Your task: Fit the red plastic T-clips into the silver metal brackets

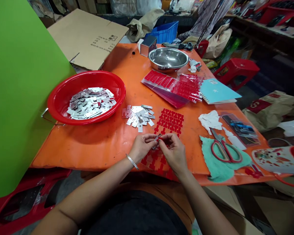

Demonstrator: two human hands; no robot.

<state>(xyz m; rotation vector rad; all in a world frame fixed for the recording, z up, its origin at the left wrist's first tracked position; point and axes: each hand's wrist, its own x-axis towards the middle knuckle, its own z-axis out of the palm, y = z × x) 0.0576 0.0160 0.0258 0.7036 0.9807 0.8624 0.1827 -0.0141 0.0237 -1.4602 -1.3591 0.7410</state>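
My left hand [143, 146] pinches a small flat metal plate [156, 139] over the front of the table. Meeting it from the right, my right hand [172, 150] has thumb and finger closed on a small red sticker [159, 138] at the plate's end. Beneath both hands lies a sheet of red T-shaped stickers [170, 120], partly hidden by them. Just beyond my left hand is a loose pile of silvery metal plates [139, 116]. Many more such plates fill a red basin [87, 76] at the left.
A steel bowl [168, 58], red sticker sheets in plastic [171, 85] and a light blue notebook [217, 89] lie farther back. At right are scissors [225, 150] on a green cloth [210, 169], crumpled tissue [210, 120] and a tipped mug [275, 160]. A green panel [22, 98] borders the left.
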